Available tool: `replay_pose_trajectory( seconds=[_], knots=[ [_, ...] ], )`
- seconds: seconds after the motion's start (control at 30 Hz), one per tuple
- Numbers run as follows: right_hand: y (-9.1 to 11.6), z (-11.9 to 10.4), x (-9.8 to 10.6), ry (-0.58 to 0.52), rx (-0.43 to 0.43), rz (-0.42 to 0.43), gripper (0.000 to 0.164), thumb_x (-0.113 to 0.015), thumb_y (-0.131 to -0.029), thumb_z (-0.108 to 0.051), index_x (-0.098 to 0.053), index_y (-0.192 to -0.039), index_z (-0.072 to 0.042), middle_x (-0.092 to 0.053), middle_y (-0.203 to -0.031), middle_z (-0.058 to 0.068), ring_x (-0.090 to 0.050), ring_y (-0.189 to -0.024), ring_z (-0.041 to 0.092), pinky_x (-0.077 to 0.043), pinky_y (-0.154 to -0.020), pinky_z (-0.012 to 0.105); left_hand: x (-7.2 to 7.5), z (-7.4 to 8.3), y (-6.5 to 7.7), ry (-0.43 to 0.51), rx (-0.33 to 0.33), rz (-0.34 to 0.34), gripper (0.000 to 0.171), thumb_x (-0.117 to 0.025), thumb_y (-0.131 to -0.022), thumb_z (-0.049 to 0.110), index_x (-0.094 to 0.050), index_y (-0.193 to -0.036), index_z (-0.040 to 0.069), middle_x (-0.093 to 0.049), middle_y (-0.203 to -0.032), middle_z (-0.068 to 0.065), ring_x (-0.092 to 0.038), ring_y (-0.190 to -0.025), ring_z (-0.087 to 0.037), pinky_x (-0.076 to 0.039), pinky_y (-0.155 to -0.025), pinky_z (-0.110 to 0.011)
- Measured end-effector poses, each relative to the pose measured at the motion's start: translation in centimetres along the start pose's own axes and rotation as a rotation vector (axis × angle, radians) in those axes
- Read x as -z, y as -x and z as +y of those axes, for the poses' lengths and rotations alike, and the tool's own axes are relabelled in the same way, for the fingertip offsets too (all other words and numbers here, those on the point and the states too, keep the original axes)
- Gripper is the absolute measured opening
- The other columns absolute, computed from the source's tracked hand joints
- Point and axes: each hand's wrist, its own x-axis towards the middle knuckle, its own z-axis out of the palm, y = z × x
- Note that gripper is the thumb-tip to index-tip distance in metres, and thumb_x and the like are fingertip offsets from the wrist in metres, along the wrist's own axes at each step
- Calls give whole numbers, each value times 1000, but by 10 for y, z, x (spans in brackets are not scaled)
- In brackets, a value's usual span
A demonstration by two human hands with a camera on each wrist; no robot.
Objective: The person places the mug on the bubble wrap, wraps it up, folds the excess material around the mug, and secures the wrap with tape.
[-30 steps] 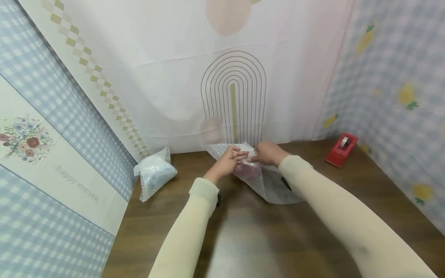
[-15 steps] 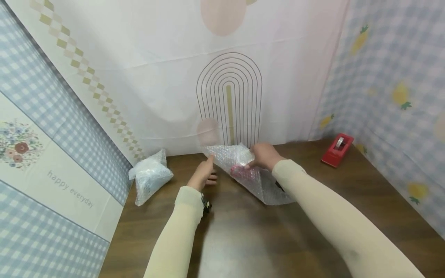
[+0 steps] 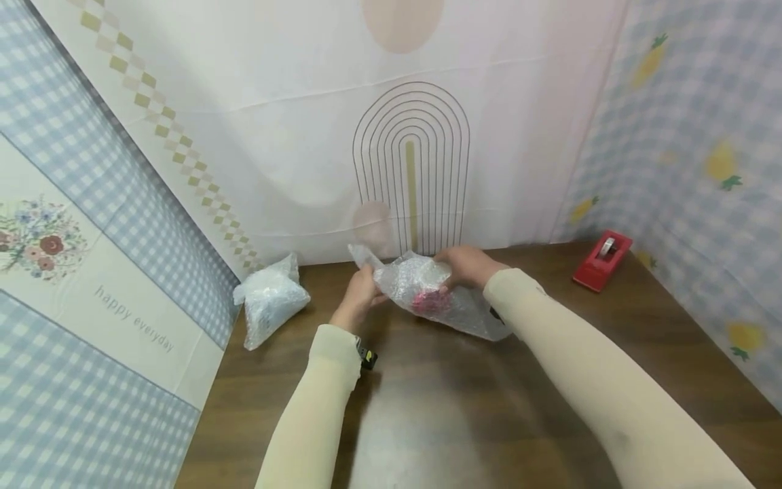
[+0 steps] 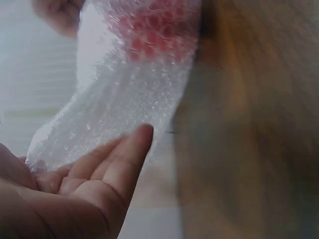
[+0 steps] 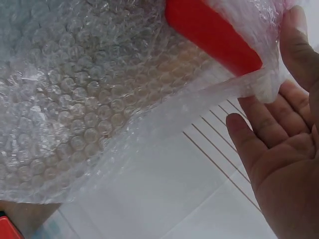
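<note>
The words "happy everyday" (image 3: 134,319) are printed in thin grey lower-case letters on the white panel (image 3: 153,361) of the blue-checked cloth (image 3: 61,394) at the left (the line is set on a downward slant, beside a printed bouquet (image 3: 45,241)). On the black device (image 3: 366,358) worn at the left wrist, a small yellow mark (image 3: 370,356) can be seen, but it cannot be read.

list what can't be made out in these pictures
Red object, right wrist view: full shape hidden by bubble wrap and the top edge.
Right hand, left wrist view: partly cut off by the top edge.
Bundle, head view: contents hidden by its wrapping.
Black wrist device, head view: marking too small.
</note>
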Motion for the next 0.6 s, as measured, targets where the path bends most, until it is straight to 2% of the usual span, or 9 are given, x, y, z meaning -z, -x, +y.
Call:
replay_pose_trajectory(
  seconds=[0.07,0.13,0.17,0.27,0.37,0.4,0.47,0.57,0.6],
  knots=[
    [0,0,0,-10,1,-6,77,-94,-92,-16,-61,-159,1,-58,-169,25,-52,-160,49,-39,-138,61,-2,-25,-31,-153,-104,8,61,-26,-118,40,-75,-126,5,-78,-126,-18,-75,-116,-29,-66,-101,-40],
    [0,1,0,-21,4,-9,77,-94,-92,-15,-61,-160,-1,-57,-169,25,-51,-160,49,-38,-138,61,-7,-40,-50,-292,-191,-3,61,-28,-117,45,-78,-120,10,-79,-123,-14,-73,-118,-25,-62,-105,-39],
    [1,1,-1,-25,4,-12,78,-94,-92,-15,-60,-160,-2,-57,-170,24,-51,-161,49,-38,-138,62,-10,-43,-53,-335,-215,-29,62,-28,-118,47,-79,-123,12,-80,-126,-13,-72,-124,-25,-59,-110,-39],
    [1,1,-2,-26,18,-9,78,-95,-91,-16,-61,-160,-2,-58,-170,24,-52,-160,49,-39,-137,62,-27,-1,-11,-360,-209,-121,66,-29,-120,47,-68,-152,4,-69,-157,-19,-61,-153,-35,-43,-135,-51],
    [-1,1,-3,-44,31,2,78,-95,-89,-15,-62,-159,-1,-59,-168,25,-54,-159,49,-40,-137,61,-45,37,26,-434,-171,-158,69,-28,-121,46,-54,-165,0,-55,-172,-24,-49,-164,-44,-33,-141,-58],
    [-1,1,-3,-61,30,7,81,-96,-89,-14,-59,-159,2,-59,-167,26,-55,-158,49,-41,-136,61,-52,44,31,-491,-180,-169,69,-28,-121,44,-51,-167,-1,-52,-174,-26,-48,-165,-46,-32,-142,-59],
    [0,3,-2,-99,22,24,94,-96,-87,-11,-47,-165,5,-60,-164,30,-59,-153,51,-45,-133,61,-65,48,34,-625,-229,-218,70,-24,-121,42,-44,-171,-2,-43,-180,-26,-40,-170,-45,-28,-144,-57],
    [1,7,-3,-143,1,56,113,-96,-88,-8,-24,-175,1,-62,-158,38,-66,-143,53,-53,-126,61,-78,43,23,-781,-351,-319,71,-27,-120,42,-34,-174,-4,-29,-186,-24,-26,-177,-41,-20,-147,-52],
    [2,9,-3,-159,-6,69,119,-96,-88,-8,-17,-176,-1,-62,-156,40,-68,-140,54,-55,-124,62,-82,27,5,-831,-410,-346,75,-23,-120,47,-31,-176,-2,-25,-187,-21,-20,-179,-37,-17,-148,-47]
  ],
)
